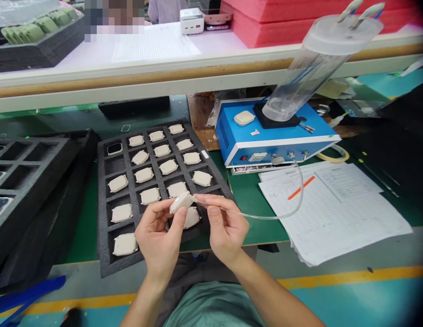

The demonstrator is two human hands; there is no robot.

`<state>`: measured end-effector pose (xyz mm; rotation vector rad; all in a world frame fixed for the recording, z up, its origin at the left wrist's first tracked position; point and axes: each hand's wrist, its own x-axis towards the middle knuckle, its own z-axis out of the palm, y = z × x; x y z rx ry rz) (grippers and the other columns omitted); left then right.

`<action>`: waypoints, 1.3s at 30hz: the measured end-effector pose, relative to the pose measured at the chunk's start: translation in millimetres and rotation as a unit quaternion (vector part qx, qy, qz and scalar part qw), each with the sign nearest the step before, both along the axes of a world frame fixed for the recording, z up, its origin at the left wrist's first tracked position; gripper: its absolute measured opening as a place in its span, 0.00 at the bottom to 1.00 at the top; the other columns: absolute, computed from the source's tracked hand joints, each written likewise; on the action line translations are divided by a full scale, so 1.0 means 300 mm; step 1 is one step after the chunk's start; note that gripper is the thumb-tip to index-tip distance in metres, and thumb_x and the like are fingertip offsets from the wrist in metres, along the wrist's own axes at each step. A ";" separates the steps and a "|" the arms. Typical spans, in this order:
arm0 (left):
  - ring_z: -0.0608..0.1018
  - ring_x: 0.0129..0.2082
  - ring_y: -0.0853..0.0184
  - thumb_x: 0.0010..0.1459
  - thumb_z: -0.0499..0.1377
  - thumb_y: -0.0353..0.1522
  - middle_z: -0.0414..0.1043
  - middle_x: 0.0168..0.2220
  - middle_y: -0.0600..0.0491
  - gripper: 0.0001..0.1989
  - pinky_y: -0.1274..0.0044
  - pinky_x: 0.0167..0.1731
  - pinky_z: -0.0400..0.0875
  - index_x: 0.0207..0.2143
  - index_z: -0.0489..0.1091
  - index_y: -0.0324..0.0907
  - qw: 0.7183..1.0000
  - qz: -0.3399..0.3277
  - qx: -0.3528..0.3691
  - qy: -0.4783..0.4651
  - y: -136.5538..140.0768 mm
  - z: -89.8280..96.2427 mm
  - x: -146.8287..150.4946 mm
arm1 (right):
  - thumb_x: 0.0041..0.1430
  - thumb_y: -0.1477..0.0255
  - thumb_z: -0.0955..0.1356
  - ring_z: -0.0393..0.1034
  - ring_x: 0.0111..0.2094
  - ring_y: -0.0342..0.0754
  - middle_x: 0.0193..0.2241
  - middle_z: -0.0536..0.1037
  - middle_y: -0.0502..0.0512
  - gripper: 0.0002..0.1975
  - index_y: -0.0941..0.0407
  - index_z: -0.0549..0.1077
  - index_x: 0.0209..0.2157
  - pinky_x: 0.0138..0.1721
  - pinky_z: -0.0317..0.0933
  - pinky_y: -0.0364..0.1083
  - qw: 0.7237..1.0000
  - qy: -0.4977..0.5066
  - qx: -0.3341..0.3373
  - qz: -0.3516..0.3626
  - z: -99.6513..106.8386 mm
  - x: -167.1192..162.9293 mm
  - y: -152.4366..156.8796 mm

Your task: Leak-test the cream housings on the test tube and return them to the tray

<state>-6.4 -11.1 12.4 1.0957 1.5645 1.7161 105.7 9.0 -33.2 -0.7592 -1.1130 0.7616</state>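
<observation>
While the left hand (160, 240) pinched a pale case (181, 202) above the foam tray (102, 213) and the right hand (228, 229) gripped the clear tube (266, 217) at its edge, I judged steady, straight alignment essential.

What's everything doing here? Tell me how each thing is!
Left hand: pinching a white case
White case: tilted
Right hand: holding the clear tube
Clear tube: curved
Black tray: partly filled
Blue box: can't tell whether it's on
Papers: spread out
Orange strip: lying on the papers

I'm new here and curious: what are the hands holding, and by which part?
The left hand holds a pale case by its edge; the right hand, a clear tube near its end.
</observation>
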 end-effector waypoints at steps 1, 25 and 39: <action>0.86 0.33 0.66 0.53 0.74 0.32 0.84 0.34 0.51 0.10 0.79 0.36 0.82 0.38 0.81 0.42 1.000 0.001 -0.001 0.002 0.000 0.001 0.001 | 0.73 0.73 0.67 0.84 0.46 0.52 0.44 0.86 0.56 0.09 0.50 0.80 0.48 0.47 0.82 0.54 1.000 0.002 -0.001 0.002 0.000 0.000 0.000; 0.86 0.34 0.62 0.52 0.74 0.36 0.83 0.33 0.51 0.11 0.73 0.38 0.84 0.38 0.81 0.43 0.999 0.004 -0.019 0.048 0.001 0.003 -0.003 | 0.73 0.73 0.67 0.83 0.47 0.53 0.45 0.86 0.57 0.08 0.51 0.80 0.47 0.47 0.81 0.55 1.000 -0.005 0.000 0.006 0.001 0.004 0.003; 0.86 0.32 0.66 0.50 0.76 0.35 0.84 0.33 0.52 0.13 0.80 0.36 0.82 0.38 0.82 0.43 0.999 0.019 0.000 0.049 0.010 -0.010 -0.014 | 0.73 0.75 0.67 0.83 0.47 0.51 0.44 0.86 0.57 0.10 0.51 0.80 0.47 0.47 0.80 0.52 1.000 -0.004 0.019 0.011 0.007 -0.001 0.025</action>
